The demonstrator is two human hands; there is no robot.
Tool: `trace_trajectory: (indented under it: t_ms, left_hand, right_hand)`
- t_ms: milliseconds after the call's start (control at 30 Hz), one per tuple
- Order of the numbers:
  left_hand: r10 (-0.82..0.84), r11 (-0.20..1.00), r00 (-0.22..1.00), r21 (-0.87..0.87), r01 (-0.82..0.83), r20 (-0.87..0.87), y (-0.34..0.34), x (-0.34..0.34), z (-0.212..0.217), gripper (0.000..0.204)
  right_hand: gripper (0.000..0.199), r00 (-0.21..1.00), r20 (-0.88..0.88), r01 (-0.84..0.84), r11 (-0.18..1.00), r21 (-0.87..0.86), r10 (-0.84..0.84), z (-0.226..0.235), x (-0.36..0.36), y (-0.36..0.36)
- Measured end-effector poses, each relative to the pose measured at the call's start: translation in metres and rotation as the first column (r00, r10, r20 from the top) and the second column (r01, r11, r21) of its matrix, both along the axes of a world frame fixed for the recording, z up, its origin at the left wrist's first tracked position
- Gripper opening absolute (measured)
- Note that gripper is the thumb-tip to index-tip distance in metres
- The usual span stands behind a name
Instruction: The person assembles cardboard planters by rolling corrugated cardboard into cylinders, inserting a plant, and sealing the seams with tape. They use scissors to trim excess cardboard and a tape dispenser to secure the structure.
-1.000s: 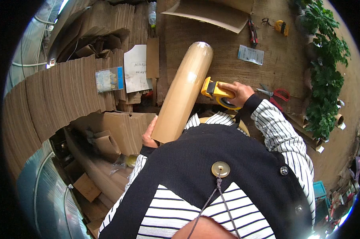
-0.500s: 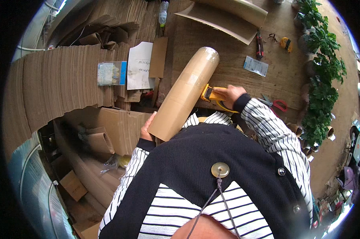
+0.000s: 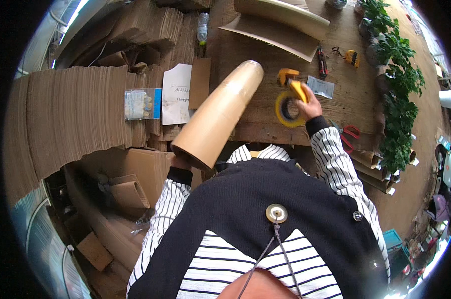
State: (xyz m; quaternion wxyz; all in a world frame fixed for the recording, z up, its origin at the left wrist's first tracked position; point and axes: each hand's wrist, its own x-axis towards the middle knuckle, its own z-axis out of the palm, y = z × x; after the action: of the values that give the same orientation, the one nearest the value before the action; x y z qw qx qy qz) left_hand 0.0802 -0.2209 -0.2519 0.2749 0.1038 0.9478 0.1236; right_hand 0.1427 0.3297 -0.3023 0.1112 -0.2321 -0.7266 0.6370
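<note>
A brown cardboard tube (image 3: 218, 114) slants from near left to far right in front of me, with shiny clear tape around its far part. Its near end is open toward me, tilted up. My left hand (image 3: 179, 162) holds that near end from below and is mostly hidden by it. To the right of the tube, my right hand (image 3: 311, 105) is closed on the handle of a yellow tape dispenser (image 3: 297, 91). The dispenser carries a roll of tape and is apart from the tube, over the wooden table (image 3: 258, 127).
Flat cardboard stacks (image 3: 81, 107) fill the left, with a paper sheet (image 3: 176, 94) beside them. A curved cardboard sheet (image 3: 275, 37) lies at the back. Right of centre are a red-handled cutter (image 3: 322, 62), a yellow tape measure (image 3: 352, 58) and red scissors (image 3: 349, 134). Leafy plants (image 3: 400, 89) line the right edge.
My right hand has moved the tape dispenser away from the tube, rightward and farther off. The tube's near end has shifted left and lifted, showing its opening.
</note>
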Motion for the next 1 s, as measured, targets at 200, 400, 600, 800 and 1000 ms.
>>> trace_trajectory:
  t_ms: [200,400,600,800,1000]
  left_hand:
    - [-0.450,0.892,0.813,-0.145,0.428,-0.368,0.043,-0.072,0.076,0.052]
    - [-0.445,0.868,0.722,-0.055,0.494,-0.529,0.008,-0.125,0.021,0.054]
    - [0.099,0.707,0.743,0.572,0.415,-0.662,0.144,-0.099,0.176,0.082]
    - [-0.136,0.814,0.554,0.226,0.535,-0.821,0.199,-0.100,0.235,0.061]
    - [-0.219,0.813,0.488,0.119,0.569,-0.845,0.287,-0.107,0.282,0.021]
  right_hand:
    - [0.079,0.985,-0.042,0.163,0.981,-0.108,-0.169,0.031,-0.097,-0.069]
    - [0.075,0.945,0.005,0.306,0.881,-0.360,-0.327,0.054,-0.043,-0.034]
    - [0.046,0.778,0.368,0.567,0.821,-0.062,-0.509,-0.002,0.132,0.008]
    - [0.044,0.615,0.338,0.748,0.663,0.039,-0.713,-0.047,0.191,0.098]
    - [0.068,0.527,0.201,0.684,0.552,0.478,-0.826,-0.051,0.174,0.194]
